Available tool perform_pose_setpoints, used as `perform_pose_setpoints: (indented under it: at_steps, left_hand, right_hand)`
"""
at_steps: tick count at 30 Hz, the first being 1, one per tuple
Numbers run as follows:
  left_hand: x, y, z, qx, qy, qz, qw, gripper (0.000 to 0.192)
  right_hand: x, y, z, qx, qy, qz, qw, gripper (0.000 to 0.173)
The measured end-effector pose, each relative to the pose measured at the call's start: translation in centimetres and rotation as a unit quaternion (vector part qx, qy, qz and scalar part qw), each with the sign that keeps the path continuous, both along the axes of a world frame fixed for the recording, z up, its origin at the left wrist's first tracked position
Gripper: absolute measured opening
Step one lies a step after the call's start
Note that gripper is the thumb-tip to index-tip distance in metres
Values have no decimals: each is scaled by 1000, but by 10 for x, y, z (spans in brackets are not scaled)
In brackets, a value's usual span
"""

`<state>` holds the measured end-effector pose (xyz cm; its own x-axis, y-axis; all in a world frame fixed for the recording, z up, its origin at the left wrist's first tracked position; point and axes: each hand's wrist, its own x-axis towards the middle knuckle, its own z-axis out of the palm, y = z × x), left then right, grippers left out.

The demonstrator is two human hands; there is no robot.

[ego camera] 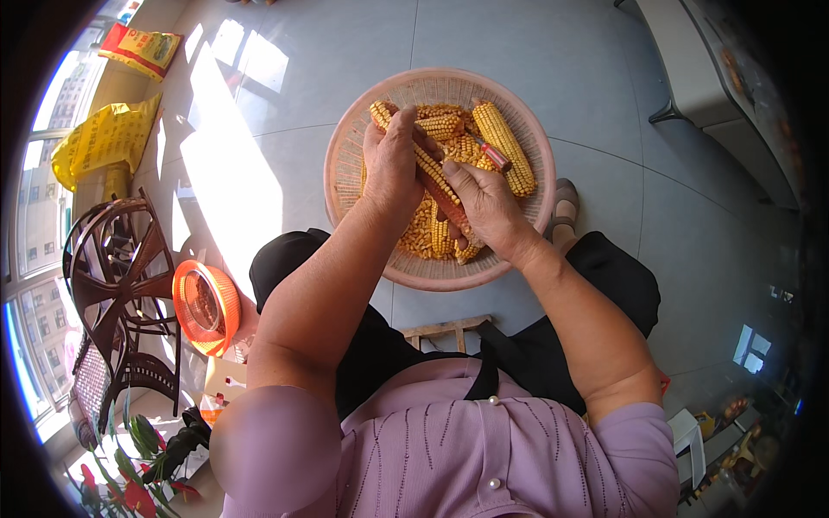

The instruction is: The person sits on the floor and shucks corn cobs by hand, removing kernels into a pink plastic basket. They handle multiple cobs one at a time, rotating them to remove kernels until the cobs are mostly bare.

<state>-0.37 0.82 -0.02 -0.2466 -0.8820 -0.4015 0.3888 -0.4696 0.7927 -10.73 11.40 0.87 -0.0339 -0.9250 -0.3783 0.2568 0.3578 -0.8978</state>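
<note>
Over a round pink plastic basket (440, 280), my left hand (392, 158) grips the upper end of a corn cob (432, 169). My right hand (484, 204) holds the same cob lower down, its thumb pressing near the kernel rows. Part of this cob is stripped to the reddish core, while yellow kernels stay along its upper side. A full ear of corn (504, 147) leans at the basket's right wall. Beside it rests a screwdriver (495, 157) with a red handle. Loose kernels (418, 234) and more ears lie beneath my hands, which partly hide them.
To the left, an orange plastic basket (227, 304) stands near a dark woven chair (123, 291). Yellow bags (107, 142) lie along the window side. Potted red flowers (139, 495) are at lower left. White furniture (686, 71) occupies the upper right of the grey tiled floor (596, 116).
</note>
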Motion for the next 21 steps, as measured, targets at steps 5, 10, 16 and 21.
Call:
perform_pose_setpoints:
  at_steps: [5,10,16,21]
  left_hand:
    - [-5,4,3,8,-15,-3,1000,16]
    - [-6,11,-4,-12,-8,-21,1000,16]
    - [-14,10,-33,-38,-32,6,999,41]
    - [-13,13,-31,-32,-25,6,999,42]
  right_hand:
    - [0,2,-7,9,-44,-23,999,51]
    - [-1,0,2,47,-34,29,998,52]
    - [1,-1,-5,68,-44,-11,997,49]
    - [1,-1,-26,33,-66,-30,997,43]
